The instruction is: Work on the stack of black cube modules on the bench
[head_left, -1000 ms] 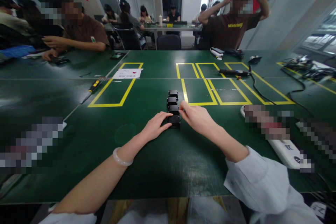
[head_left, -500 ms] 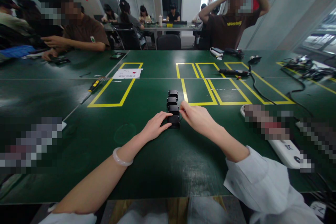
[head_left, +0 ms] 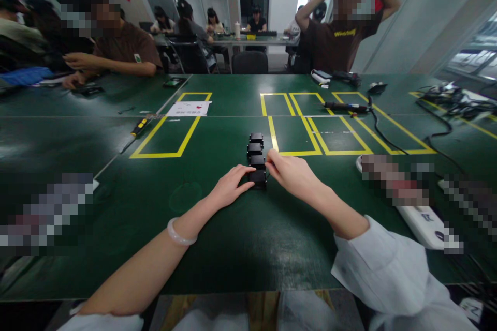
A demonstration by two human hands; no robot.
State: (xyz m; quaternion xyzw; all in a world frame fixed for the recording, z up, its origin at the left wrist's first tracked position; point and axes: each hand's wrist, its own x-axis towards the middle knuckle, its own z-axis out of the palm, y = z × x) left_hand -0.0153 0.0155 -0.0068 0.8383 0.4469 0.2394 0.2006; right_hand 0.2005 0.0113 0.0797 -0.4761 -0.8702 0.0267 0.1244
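Note:
Several small black box-like blocks with shiny pins at their sides stand in a column on the green table (head_left: 217, 248). My left hand (head_left: 231, 185) has its thumb and fingertips against the left side and top of the nearest black block (head_left: 257, 180), which rests on the table. My right hand (head_left: 289, 173) is closed in a pinch just right of the column, beside the second black block (head_left: 257, 161). A thin dark thing seems to show below its fingertips, too small to name. The farther black blocks (head_left: 254, 148) stand untouched.
Yellow tape outlines (head_left: 298, 153) mark the table. A yellow-black screwdriver (head_left: 140, 125) and a paper sheet (head_left: 189, 108) lie left. A black corded tool (head_left: 345, 107), a white power strip (head_left: 417, 222) and tangled cables (head_left: 458, 97) lie right. Two people (head_left: 128, 44) sit or stand opposite.
My hands and the black blocks have hardly moved. The person at the far right has shifted their raised hands and head a little.

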